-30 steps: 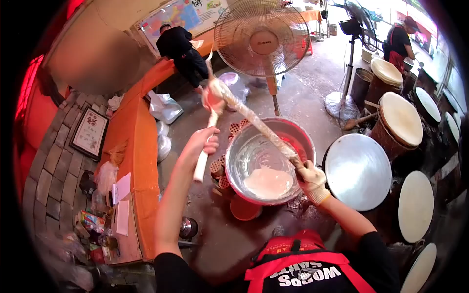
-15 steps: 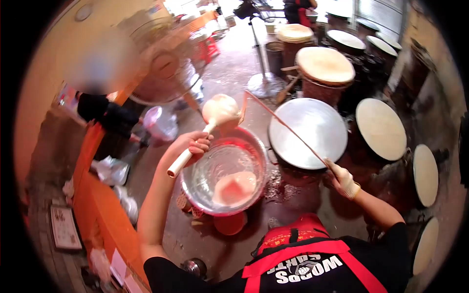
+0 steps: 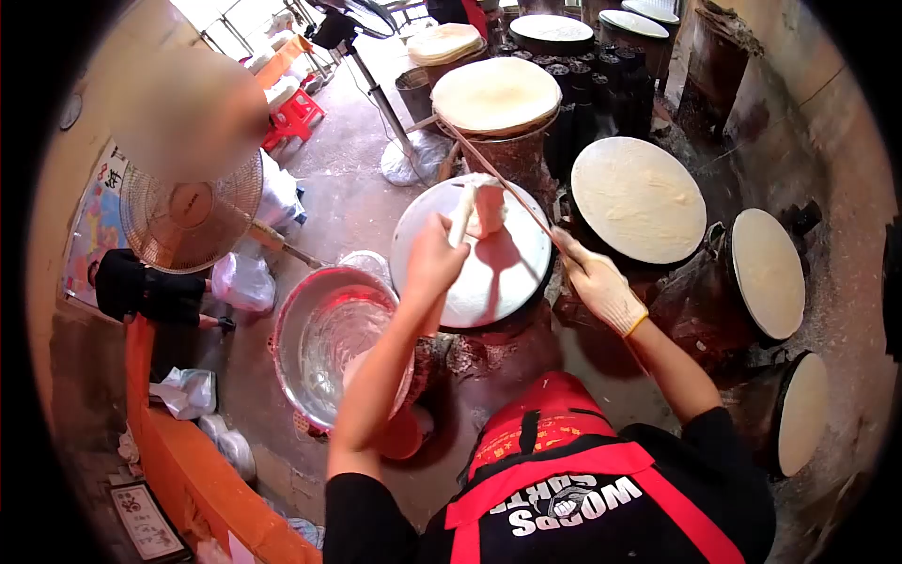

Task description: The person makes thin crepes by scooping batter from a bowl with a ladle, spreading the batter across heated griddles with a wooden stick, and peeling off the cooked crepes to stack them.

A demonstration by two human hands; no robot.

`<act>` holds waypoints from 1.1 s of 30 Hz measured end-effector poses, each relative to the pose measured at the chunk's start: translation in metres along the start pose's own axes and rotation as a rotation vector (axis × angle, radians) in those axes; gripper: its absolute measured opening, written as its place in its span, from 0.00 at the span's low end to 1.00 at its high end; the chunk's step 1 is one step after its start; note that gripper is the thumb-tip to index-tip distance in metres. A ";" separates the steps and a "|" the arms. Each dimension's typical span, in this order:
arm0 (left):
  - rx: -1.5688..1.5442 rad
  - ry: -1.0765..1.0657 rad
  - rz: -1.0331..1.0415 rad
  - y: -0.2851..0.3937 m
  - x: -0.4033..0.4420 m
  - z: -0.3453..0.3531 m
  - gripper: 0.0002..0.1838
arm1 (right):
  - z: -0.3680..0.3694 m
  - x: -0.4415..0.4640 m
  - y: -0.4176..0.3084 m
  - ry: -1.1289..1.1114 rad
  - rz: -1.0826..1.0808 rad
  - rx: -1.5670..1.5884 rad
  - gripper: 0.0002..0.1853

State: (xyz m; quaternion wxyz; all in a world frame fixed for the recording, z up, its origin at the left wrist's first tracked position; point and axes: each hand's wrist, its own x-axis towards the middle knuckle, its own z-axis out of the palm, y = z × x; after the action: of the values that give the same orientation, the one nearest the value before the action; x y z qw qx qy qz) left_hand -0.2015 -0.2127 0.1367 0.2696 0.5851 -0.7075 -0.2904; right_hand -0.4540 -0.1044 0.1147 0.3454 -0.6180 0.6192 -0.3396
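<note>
My left hand (image 3: 437,261), bare, is closed round the pale handle of a ladle (image 3: 487,209). The ladle's batter-coated bowl is tipped over a round flat griddle (image 3: 521,268), throwing a dark shadow on its surface. In my right hand (image 3: 601,287), which wears a white knit glove, is a long thin stick (image 3: 512,188) slanting up and left above the griddle, with a crosspiece at its far end. To the left of the griddle stands a large metal basin (image 3: 287,371), its walls smeared with pale batter. My left forearm hides part of the basin.
Rounds of pale flatbread or batter cover other griddles (image 3: 639,197) (image 3: 769,273) to the right. Ahead, a stack of thin flatbreads (image 3: 496,94) rests on a drum. A fan (image 3: 193,207) and an orange counter (image 3: 188,451) are on the left. Another person (image 3: 150,287) is beyond the counter.
My left hand has carried the ladle from over the basin to over the griddle, tipping it. The stick stays in my right hand. The view has swung right.
</note>
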 end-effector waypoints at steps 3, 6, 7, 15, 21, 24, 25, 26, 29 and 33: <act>-0.210 0.063 -0.104 -0.027 0.005 0.064 0.16 | 0.008 -0.020 0.038 -0.060 0.328 0.489 0.25; -0.396 0.207 -0.218 -0.025 0.003 0.100 0.12 | 0.053 -0.037 0.103 0.030 0.231 0.284 0.26; -0.451 0.284 -0.184 -0.035 0.005 0.113 0.11 | 0.077 -0.039 0.131 0.185 -0.030 0.040 0.26; -0.993 0.294 -0.134 -0.010 0.013 0.049 0.09 | 0.084 -0.069 0.085 0.121 0.382 -0.325 0.24; -1.219 -0.013 -0.351 -0.034 -0.004 -0.010 0.16 | 0.141 0.018 0.045 0.170 0.413 0.644 0.21; -1.058 -0.118 -0.473 -0.072 -0.032 -0.012 0.15 | 0.143 0.023 0.042 0.075 0.553 1.108 0.21; -1.074 -0.151 -0.547 -0.080 -0.043 -0.011 0.12 | 0.142 0.010 0.046 0.073 0.519 1.229 0.22; -1.111 -0.139 -0.598 -0.093 -0.055 -0.006 0.11 | 0.146 -0.007 0.047 0.158 0.506 1.223 0.22; -1.181 -0.127 -0.669 -0.111 -0.092 -0.008 0.11 | 0.177 -0.044 0.040 0.476 0.572 1.066 0.21; -1.262 -0.110 -0.657 -0.102 -0.140 -0.036 0.11 | 0.216 -0.012 0.023 0.466 0.558 1.003 0.19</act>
State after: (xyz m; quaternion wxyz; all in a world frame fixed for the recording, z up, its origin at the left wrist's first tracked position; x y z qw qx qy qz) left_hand -0.0832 -0.0936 0.0820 0.4194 0.4850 -0.2042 -0.7397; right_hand -0.2833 -0.0914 -0.0195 0.5252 -0.1047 0.5816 -0.6123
